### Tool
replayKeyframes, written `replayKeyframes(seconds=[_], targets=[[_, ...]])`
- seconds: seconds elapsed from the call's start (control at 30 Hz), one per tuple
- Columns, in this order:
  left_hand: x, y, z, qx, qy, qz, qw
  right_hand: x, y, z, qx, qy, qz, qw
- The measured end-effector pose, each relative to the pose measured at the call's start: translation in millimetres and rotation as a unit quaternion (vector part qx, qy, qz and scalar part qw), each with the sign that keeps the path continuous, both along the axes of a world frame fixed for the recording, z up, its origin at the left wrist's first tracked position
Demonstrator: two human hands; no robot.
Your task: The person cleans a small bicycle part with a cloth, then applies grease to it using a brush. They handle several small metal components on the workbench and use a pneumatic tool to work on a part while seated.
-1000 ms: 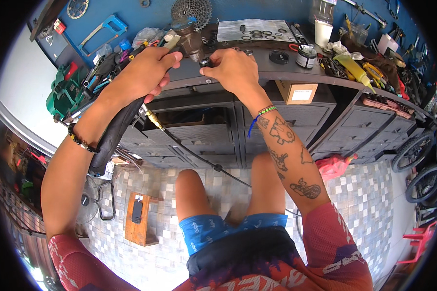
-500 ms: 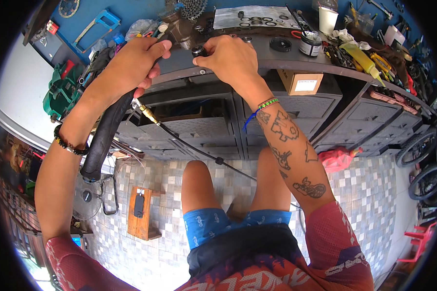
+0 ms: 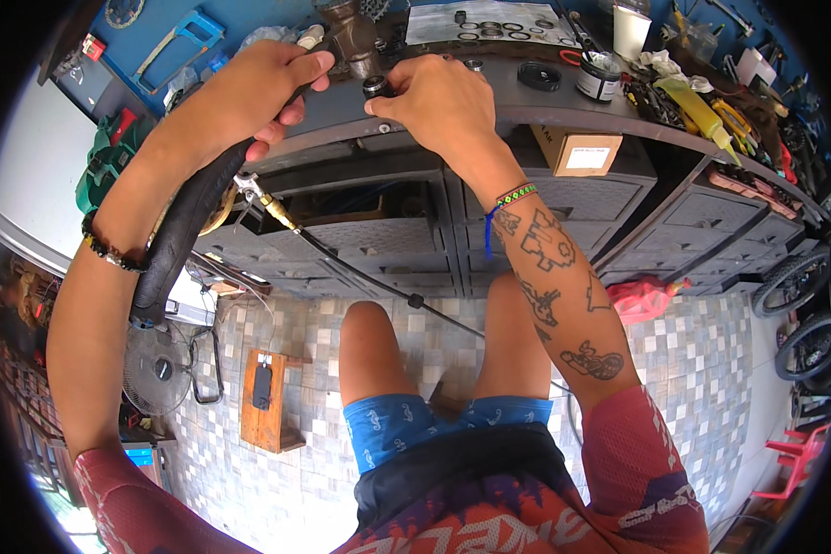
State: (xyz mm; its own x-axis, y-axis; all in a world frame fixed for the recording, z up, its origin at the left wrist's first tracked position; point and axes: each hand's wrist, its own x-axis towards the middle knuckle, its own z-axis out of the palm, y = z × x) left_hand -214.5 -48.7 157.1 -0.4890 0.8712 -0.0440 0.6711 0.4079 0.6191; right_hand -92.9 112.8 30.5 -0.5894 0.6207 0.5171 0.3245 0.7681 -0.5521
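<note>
My left hand (image 3: 263,92) is closed round the black-wrapped handle of a hammer (image 3: 189,222). Its worn metal head (image 3: 353,39) hangs over the bench, just beyond a small black round part (image 3: 376,86) with a metal rim. That part stands on the bench near its front edge, pinched between the thumb and fingers of my right hand (image 3: 439,100). Beside my right fingers sits a similar small round part (image 3: 474,66). The fingers on the far side of my right hand are partly hidden.
Farther back, a white sheet (image 3: 425,23) carries several rings. To the right are a black lid (image 3: 538,76), an open jar (image 3: 598,78), a white cup (image 3: 631,35) and a yellow bottle (image 3: 697,113). An air hose (image 3: 351,268) hangs before the drawers; a cardboard box (image 3: 577,150) juts out.
The hammer's head has moved up and slightly right, away from the bench, and its handle end has swung left and up. My right hand stays on the round part.
</note>
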Motion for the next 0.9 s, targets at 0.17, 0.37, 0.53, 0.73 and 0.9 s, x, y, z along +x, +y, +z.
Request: replayKeyframes(seconds=[0.17,0.37,0.53,0.73,0.9], targets=[[1,2,1,-0.019,0.037,-0.015,0.999,-1,-1,-2,-0.005,0.011,0.008,1.0],[7,2,1,-0.026,0.037,-0.001,0.999,1,-2,2,-0.028,-0.003,0.017,0.999],[9,-4,0,-0.01,0.015,0.013,1.0,0,0,-2,-0.014,0.009,0.015,1.0],[7,-10,-3,-0.004,-0.007,0.02,1.0,-1,-1,-2,-0.018,0.017,0.017,1.0],[12,-11,-8,0.002,0.003,0.02,1.0,3,0,-1,0.005,-0.004,-0.005,1.0]])
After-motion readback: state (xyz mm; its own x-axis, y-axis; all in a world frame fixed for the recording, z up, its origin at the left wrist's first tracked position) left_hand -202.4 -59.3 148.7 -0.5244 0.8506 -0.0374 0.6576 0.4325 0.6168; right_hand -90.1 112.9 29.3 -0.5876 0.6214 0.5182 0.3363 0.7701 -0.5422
